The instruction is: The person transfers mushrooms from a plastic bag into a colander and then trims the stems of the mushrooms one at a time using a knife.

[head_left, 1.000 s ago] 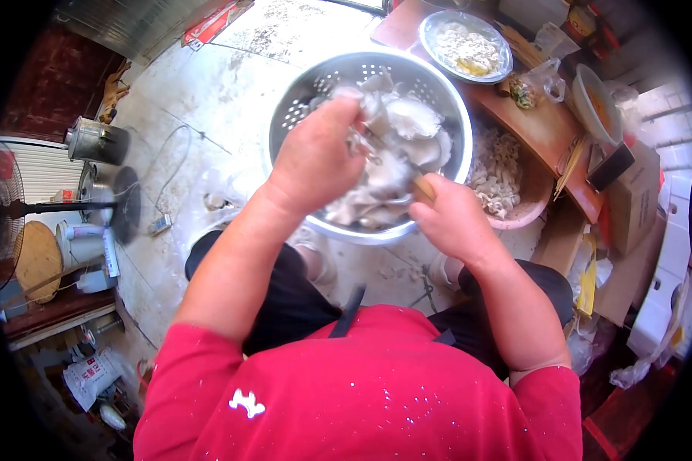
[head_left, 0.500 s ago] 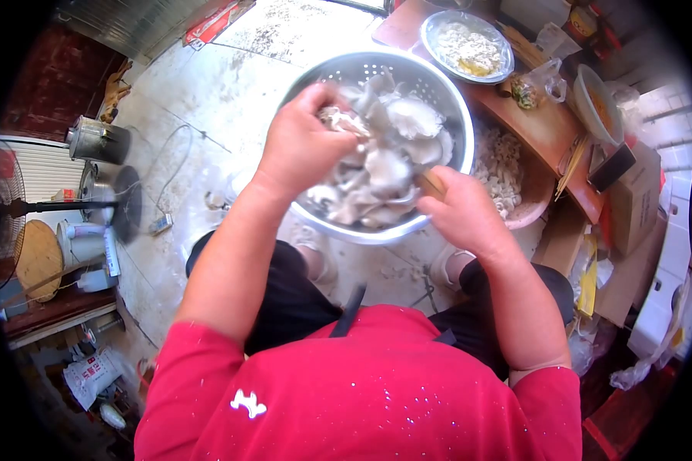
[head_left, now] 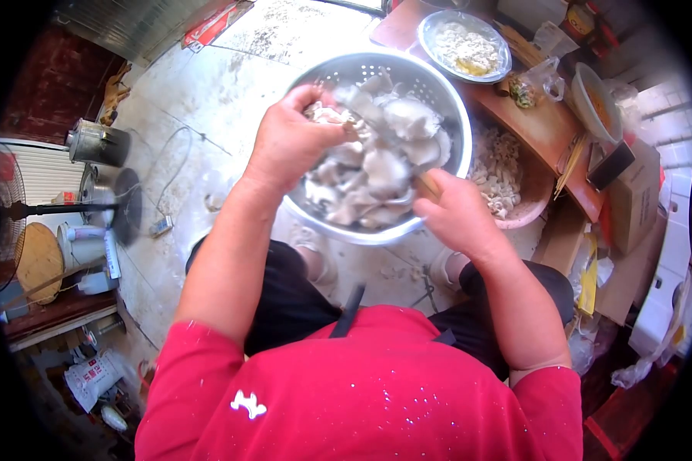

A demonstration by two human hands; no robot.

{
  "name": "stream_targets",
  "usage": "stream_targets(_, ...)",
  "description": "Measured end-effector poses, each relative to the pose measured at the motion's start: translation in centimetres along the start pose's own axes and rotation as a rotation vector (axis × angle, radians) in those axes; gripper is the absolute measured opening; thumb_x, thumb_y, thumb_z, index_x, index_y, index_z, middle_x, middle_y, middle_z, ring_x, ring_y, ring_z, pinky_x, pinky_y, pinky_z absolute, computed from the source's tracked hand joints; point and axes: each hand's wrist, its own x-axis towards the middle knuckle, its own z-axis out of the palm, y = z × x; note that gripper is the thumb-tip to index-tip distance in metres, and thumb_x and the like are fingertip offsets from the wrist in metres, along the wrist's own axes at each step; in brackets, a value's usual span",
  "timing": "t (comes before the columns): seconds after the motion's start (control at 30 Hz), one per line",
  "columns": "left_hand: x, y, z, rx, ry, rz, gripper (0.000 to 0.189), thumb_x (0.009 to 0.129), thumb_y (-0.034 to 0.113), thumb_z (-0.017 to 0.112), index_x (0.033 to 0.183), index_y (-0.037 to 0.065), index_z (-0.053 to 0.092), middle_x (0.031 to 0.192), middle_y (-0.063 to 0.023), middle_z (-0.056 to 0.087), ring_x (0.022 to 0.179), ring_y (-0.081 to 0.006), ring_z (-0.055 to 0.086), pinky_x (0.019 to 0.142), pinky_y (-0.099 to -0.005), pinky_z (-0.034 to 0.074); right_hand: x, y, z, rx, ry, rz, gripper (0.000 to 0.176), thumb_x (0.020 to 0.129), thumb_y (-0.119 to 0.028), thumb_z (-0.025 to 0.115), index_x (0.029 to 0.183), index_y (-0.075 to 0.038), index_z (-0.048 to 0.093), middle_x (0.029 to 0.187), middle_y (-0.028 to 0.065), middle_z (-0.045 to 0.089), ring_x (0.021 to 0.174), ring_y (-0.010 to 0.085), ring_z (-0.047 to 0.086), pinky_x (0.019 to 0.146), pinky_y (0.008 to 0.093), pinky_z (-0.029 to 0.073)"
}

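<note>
A metal colander (head_left: 463, 123) with a perforated wall holds a heap of grey-white oyster mushrooms (head_left: 396, 165). Above its left side, my left hand (head_left: 284, 142) is closed around an oyster mushroom cluster (head_left: 332, 115), its pale stem base showing between thumb and fingers. My right hand (head_left: 463, 215), at the colander's lower right rim, grips the wooden handle of a knife (head_left: 432, 183). Blur over the mushrooms hides the shape of the blade.
Right of the colander, a pinkish basin (head_left: 534, 192) contains many pale mushroom pieces (head_left: 500, 173). A plastic-covered bowl (head_left: 465, 48) stands on a low wooden table (head_left: 530, 127). At left are a fan (head_left: 11, 207) and metal pots (head_left: 100, 142).
My left hand has shifted slightly left with the oyster mushroom cluster. The right hand and knife have hardly moved.
</note>
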Motion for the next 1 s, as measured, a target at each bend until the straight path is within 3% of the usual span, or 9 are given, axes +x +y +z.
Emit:
stream_targets(0.1,0.1,-0.6,-0.1,-0.045,-0.013,-0.009,0.027,0.066,-0.004,0.075,0.083,0.007,0.057,0.082,0.0015,0.055,0.073,-0.0062,0.053,0.067,-0.0213,0.047,0.1,-0.1,0.1,0.008,-0.004,-0.015,0.021,0.078,-0.019,0.057,0.088,-0.001,0.06,0.079,0.0209,0.064,0.077,0.0381,0.062,0.072,0.0428,0.049)
stream_targets(0.27,-0.2,-0.5,-0.1,0.189,-0.044,0.121,0.022,0.068,0.003,0.073,0.085,0.006,0.059,0.079,0.0008,0.062,0.069,-0.0043,0.054,0.06,-0.0199,0.045,0.1,-0.1,0.1,-0.001,-0.005,-0.017,0.021,0.079,-0.019,0.057,0.089,-0.001,0.06,0.08,0.0214,0.064,0.078,0.0381,0.063,0.072,0.0432,0.049)
stream_targets(0.4,-0.8,-0.4,0.8,0.109,-0.073,0.049,0.021,0.067,0.004,0.073,0.083,0.006,0.059,0.077,0.0015,0.062,0.069,-0.0039,0.054,0.059,-0.0202,0.045,0.1,0.0,0.5,-0.072,0.023,0.012,0.022,0.079,-0.02,0.058,0.09,-0.001,0.06,0.08,0.0221,0.064,0.08,0.0387,0.063,0.073,0.0446,0.049)
stream_targets(0.53,-1.3,-1.0,1.8,0.031,-0.172,0.014,0.026,0.066,-0.003,0.073,0.082,0.006,0.056,0.085,0.0,0.06,0.075,-0.006,0.056,0.067,-0.02,0.047,0.4,-0.2,0.8,-0.077,0.018,0.034,0.023,0.079,-0.021,0.058,0.091,-0.001,0.06,0.081,0.0226,0.064,0.08,0.0389,0.063,0.073,0.0453,0.049)
stream_targets(0.67,-1.5,-1.4,2.4,0.216,-0.223,0.026,0.026,0.066,-0.004,0.074,0.082,0.006,0.056,0.085,0.0001,0.06,0.076,-0.0069,0.057,0.069,-0.0211,0.048,1.3,0.4,1.4,-0.029,-0.006,0.035,0.024,0.079,-0.021,0.058,0.09,0.001,0.061,0.082,0.0235,0.064,0.081,0.0387,0.063,0.073,0.0438,0.05)
stream_targets(0.83,-1.1,-2.1,2.1,0.313,-0.15,-0.005,0.023,0.066,0.0,0.072,0.081,0.006,0.057,0.081,0.0024,0.058,0.069,-0.0025,0.049,0.058,-0.0186,0.04,2.0,1.9,2.5,0.091,-0.137,0.107,0.026,0.078,-0.022,0.059,0.09,0.001,0.061,0.076,0.0178,0.065,0.075,0.0315,0.064,0.072,0.039,0.05)
stream_targets(0.9,-1.1,-2.0,2.0,0.383,-0.14,-0.024,0.022,0.065,0.0,0.071,0.08,0.007,0.057,0.078,0.0033,0.057,0.065,-0.0021,0.047,0.055,-0.019,0.037,1.8,2.2,3.0,0.302,-0.277,0.216,0.027,0.079,-0.026,0.061,0.09,-0.001,0.061,0.068,0.0089,0.06,0.061,0.0211,0.06,0.056,0.0358,0.047)
stream_targets(0.93,-1.2,-1.9,2.0,0.454,-0.132,-0.041,0.021,0.065,0.001,0.07,0.08,0.007,0.057,0.074,0.0041,0.055,0.062,-0.0016,0.045,0.052,-0.0193,0.035,1.7,2.0,3.0,0.302,-0.277,0.216,0.027,0.079,-0.026,0.061,0.09,-0.001,0.061,0.068,0.0089,0.06,0.061,0.0211,0.06,0.056,0.0358,0.047)
stream_targets(1.0,-1.3,-1.7,2.0,0.473,-0.115,-0.035,0.02,0.065,0.001,0.07,0.079,0.007,0.057,0.071,0.005,0.054,0.06,-0.0019,0.045,0.05,-0.02,0.035,1.5,1.6,3.0,0.412,-0.408,0.426,0.026,0.08,-0.028,0.06,0.088,-0.004,0.06,0.062,0.0033,0.053,0.05,0.0137,0.051,0.041,0.0321,0.037)
